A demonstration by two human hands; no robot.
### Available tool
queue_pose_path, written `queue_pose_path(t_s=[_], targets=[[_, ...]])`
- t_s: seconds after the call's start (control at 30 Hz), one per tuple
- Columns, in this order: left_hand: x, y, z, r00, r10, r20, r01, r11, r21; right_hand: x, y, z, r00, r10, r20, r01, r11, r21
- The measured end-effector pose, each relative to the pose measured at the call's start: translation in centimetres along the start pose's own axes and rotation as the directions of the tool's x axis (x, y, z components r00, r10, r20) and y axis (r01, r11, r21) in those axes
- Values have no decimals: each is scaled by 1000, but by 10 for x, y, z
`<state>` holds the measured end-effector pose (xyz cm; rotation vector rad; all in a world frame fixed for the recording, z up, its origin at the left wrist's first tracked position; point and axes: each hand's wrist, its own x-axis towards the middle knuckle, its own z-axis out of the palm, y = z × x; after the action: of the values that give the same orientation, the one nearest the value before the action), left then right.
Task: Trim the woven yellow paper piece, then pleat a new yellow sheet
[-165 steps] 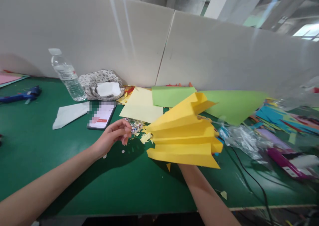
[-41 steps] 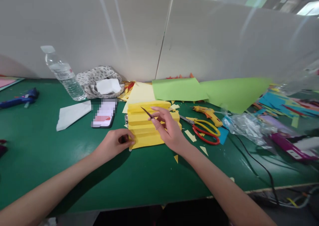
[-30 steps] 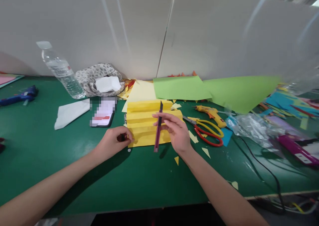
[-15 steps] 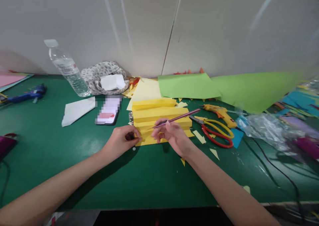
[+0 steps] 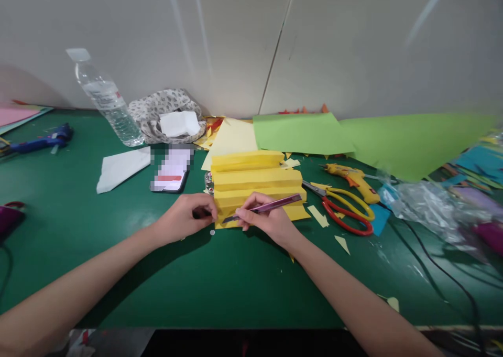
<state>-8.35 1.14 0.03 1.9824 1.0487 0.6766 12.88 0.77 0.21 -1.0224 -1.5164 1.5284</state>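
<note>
A sheet of yellow paper [image 5: 257, 180] with accordion folds lies on the green table in front of me. My right hand [image 5: 264, 216] grips a purple utility knife [image 5: 271, 205] like a pen, over the paper's near part. The knife's thin grey blade points left, close to the near left corner; I cannot tell if it touches the paper. At that corner my left hand [image 5: 192, 215] is closed, thumb and fingertips together at the paper's left edge. A small white dot-like piece [image 5: 212, 232] lies just below its fingertips.
Right of the paper are red-and-yellow scissors [image 5: 346, 210], a yellow glue gun [image 5: 353, 180], paper scraps [image 5: 318, 215] and a crumpled plastic bag [image 5: 428, 205]. Green sheets [image 5: 302, 132] lie behind. To the left are a phone [image 5: 173, 171], a white sheet [image 5: 122, 168] and a water bottle [image 5: 108, 103].
My right hand has turned the knife from a loose hold into a pen-like grip, and its blade has moved left and down toward the paper's near left corner. My left hand stays at the edge.
</note>
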Motion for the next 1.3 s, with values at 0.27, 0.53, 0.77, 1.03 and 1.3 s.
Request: queue_pose_path(t_s=[0.27, 0.53, 0.77, 1.03, 1.3], targets=[[-1, -1, -8, 997, 60, 38, -63, 996, 57, 1, -1, -1, 999, 18, -29, -21, 993, -115], [0, -6, -10, 994, -34, 102, 41, 997, -65, -1, -3, 3, 998, 29, -51, -38, 980, -193], [0, -8, -10, 994, -43, 103, 51, 995, -83, 0, -1, 5, 999, 23, -44, -34, 964, -264], [1, -9, -11, 992, -48, 118, 57, 996, -74, -1, -3, 6, 994, 37, -99, -63, 960, -273], [1, -10, -12, 991, -56, 121, 66, 995, -77, 1, 7, -2, 980, -46, -193, 24, 993, -116]])
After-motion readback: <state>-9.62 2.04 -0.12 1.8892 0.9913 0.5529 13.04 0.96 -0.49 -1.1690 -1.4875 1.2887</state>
